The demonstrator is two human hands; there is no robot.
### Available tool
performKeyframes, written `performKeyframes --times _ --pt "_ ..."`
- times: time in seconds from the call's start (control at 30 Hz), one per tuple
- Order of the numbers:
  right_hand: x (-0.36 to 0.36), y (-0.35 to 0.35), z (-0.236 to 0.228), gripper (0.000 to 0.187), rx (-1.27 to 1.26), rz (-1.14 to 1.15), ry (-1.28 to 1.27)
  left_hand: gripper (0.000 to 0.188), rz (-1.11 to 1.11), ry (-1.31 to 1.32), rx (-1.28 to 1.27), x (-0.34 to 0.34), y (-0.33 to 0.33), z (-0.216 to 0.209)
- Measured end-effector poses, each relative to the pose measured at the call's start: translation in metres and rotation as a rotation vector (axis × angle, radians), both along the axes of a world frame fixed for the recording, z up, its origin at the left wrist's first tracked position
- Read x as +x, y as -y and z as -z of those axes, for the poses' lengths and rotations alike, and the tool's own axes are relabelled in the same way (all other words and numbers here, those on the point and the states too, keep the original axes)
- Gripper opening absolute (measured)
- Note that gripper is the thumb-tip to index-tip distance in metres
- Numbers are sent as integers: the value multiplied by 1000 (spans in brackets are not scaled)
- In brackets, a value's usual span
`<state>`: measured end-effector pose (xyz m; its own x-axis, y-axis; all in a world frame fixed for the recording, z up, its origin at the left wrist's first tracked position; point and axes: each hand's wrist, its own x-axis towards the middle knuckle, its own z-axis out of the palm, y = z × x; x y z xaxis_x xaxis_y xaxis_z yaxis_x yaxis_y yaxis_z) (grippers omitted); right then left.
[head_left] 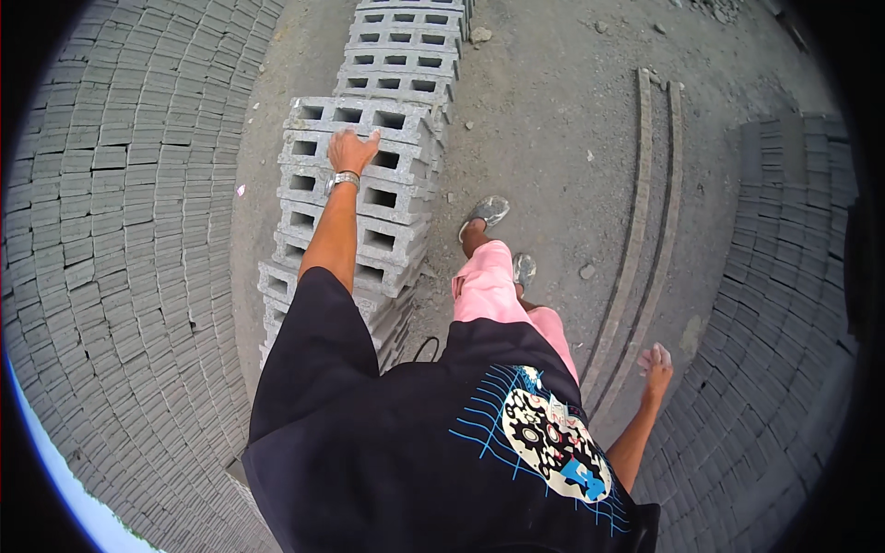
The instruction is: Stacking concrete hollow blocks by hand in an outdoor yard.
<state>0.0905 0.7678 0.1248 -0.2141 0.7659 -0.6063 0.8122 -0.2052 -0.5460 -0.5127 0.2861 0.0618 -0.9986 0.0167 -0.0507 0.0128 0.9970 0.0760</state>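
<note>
My left hand (351, 153), with a metal watch (343, 179) on its wrist, is on a grey hollow concrete block (406, 157) near the far end of the raised part of a long row. Its fingers bend down over the block's middle, hiding a hollow there; the fingertips are out of sight. More blocks of the same kind (389, 210) stand packed close on the near side, their rectangular hollows facing up. Away to the right, my right hand (656, 361) hangs free beside my body. Its fingers are loosely bent and apart, with nothing in them, and look dusty.
A lower stretch of the block row (398, 48) runs on ahead. Two long narrow bars (636, 212) lie on the dusty ground to my right. Tall stacks of grey bricks stand left (120, 258) and right (784, 276). Small stones (480, 35) are scattered about.
</note>
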Motion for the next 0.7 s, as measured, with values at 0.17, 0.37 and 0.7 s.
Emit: performKeyframes --times 0.17,0.37,0.7 --pt "59 102 -1 39 -382 133 408 70 106 159 -231 -77 4 51" --pt "97 189 -25 35 -526 11 316 71 -22 372 -306 -108 -17 61" --pt "100 209 3 40 -393 551 251 74 -108 472 -14 -73 -72 56"
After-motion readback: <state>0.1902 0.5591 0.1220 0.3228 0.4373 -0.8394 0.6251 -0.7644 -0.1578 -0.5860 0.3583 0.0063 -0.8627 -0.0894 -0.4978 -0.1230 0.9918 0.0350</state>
